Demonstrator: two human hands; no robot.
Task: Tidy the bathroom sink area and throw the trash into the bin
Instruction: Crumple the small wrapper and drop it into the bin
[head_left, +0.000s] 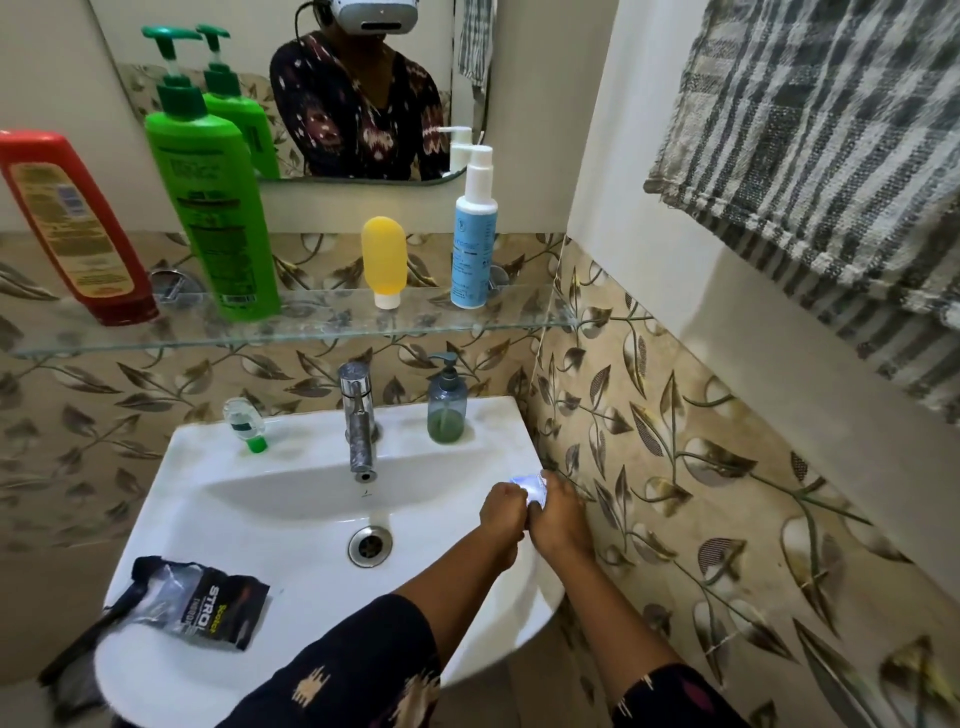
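From the head view, we see both hands meet at the sink's (332, 452) right rim, close to the tiled wall. The left hand (503, 512) and right hand (558, 519) pinch a small, shiny wrapper (531, 487) between them; the fingers of both are closed on it, and it looks bunched up, though glare hides what it is. We judge that they hold it with two hands to crumple it small before carrying it off, since a loose wrapper is hard to keep in one grip.

A second piece of trash, a black packet (205, 603), lies flat on the sink's front left rim, well apart from the hands, with a dark strip beside it hanging over the edge. It has not yet been gathered. No bin is in view, so we cannot tell where the trash must go.

A small bottle (245, 423) rests tilted on its green cap at the back left of the sink, likely a thing to set upright or move to the shelf. The soap pump (445, 410) stands right of the tap (358, 421), within easy reach for washing. On the glass shelf (311, 325) above, the red bottle (72, 223), green bottle (213, 208), yellow tube (384, 260) and blue spray (474, 234) stand in a row, kept off the wet sink.
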